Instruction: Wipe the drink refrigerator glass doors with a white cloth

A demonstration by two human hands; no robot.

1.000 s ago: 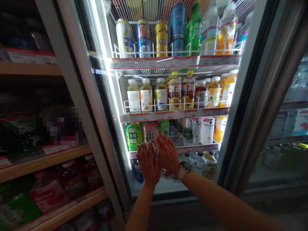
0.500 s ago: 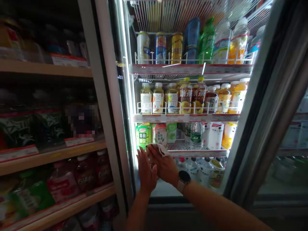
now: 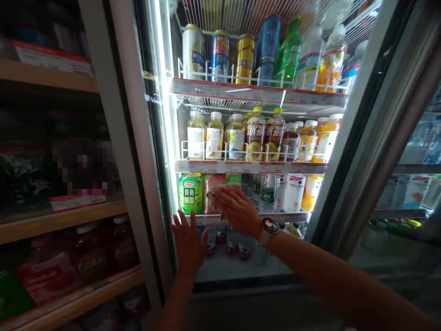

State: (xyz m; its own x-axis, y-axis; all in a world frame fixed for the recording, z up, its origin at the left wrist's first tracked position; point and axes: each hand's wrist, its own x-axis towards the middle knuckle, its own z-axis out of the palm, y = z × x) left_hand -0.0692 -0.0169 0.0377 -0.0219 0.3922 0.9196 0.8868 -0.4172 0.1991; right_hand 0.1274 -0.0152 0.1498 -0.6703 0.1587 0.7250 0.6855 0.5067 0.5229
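My left hand is spread with fingers up against the glass door of a lit drinks fridge, low on its left side. Nothing is in that hand. My right hand, with a watch on its wrist, presses flat on the glass a little higher and to the right. Under its fingers a white cloth shows at the upper edge; most of it is covered. Behind the glass, the right hand partly hides a red-labelled bottle; a green tea bottle stands left of it.
Inside the fridge, shelves carry cans, tea bottles and a water bottle. A metal door frame runs down the right side. On the left stands a darker shelf unit with bottles and packets.
My right hand has moved up and slightly right over the glass with the cloth. My left hand has shifted left, apart from the right one. The view has shifted a little to the right.
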